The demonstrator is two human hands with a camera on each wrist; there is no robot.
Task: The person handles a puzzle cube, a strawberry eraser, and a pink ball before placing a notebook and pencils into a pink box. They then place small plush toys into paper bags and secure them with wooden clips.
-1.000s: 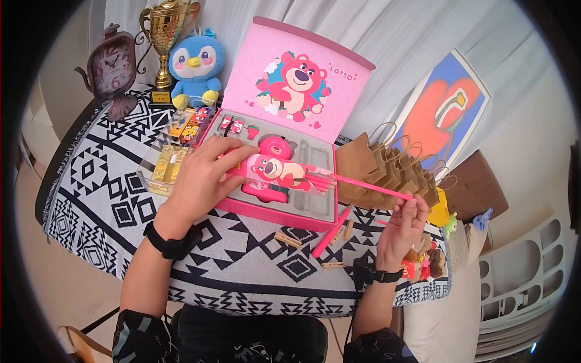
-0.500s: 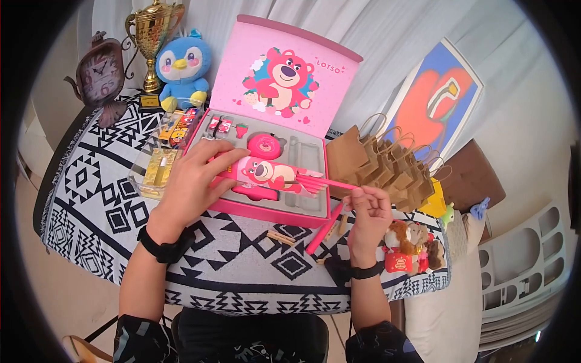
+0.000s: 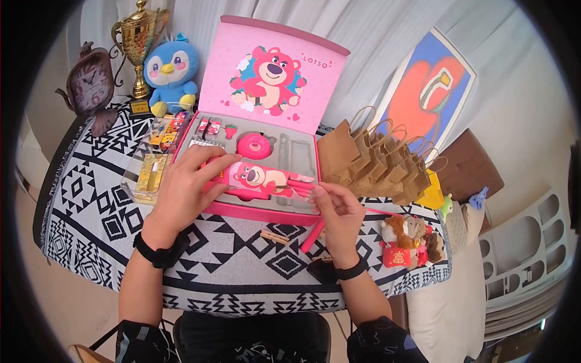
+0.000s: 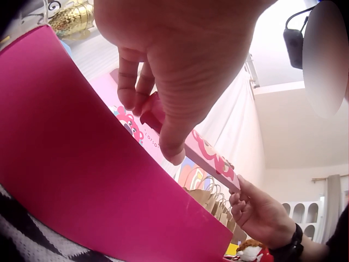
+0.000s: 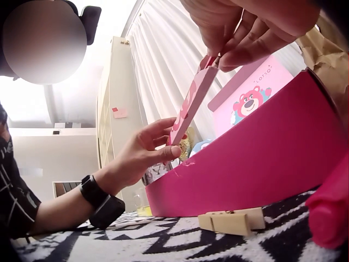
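Observation:
My left hand [image 3: 184, 187] grips the left end of a slim pink pencil box [image 3: 260, 176] printed with a bear, held tilted over the gift box. Several pink pencils [image 3: 301, 186] show at its right end. There, my right hand [image 3: 340, 215] pinches the tip of a pink pencil [image 5: 216, 61] between thumb and fingers; most of its length is hidden inside. Below is the open pink gift box [image 3: 260, 216], its grey insert holding a round pink case [image 3: 254, 146] and a small strawberry piece [image 3: 230, 131].
A thick pink pen [image 3: 311, 237] and wooden clothespins [image 3: 275, 237] lie before the gift box. Brown paper bags [image 3: 375, 160] stand right, with small plush toys [image 3: 411, 239] nearer. A blue plush penguin [image 3: 172, 69], trophy [image 3: 139, 54] and clock [image 3: 91, 81] stand back left.
My right hand has moved left toward the pencil box, and the pencil that stuck far out has slid almost fully into it. My left hand keeps its grip on the box.

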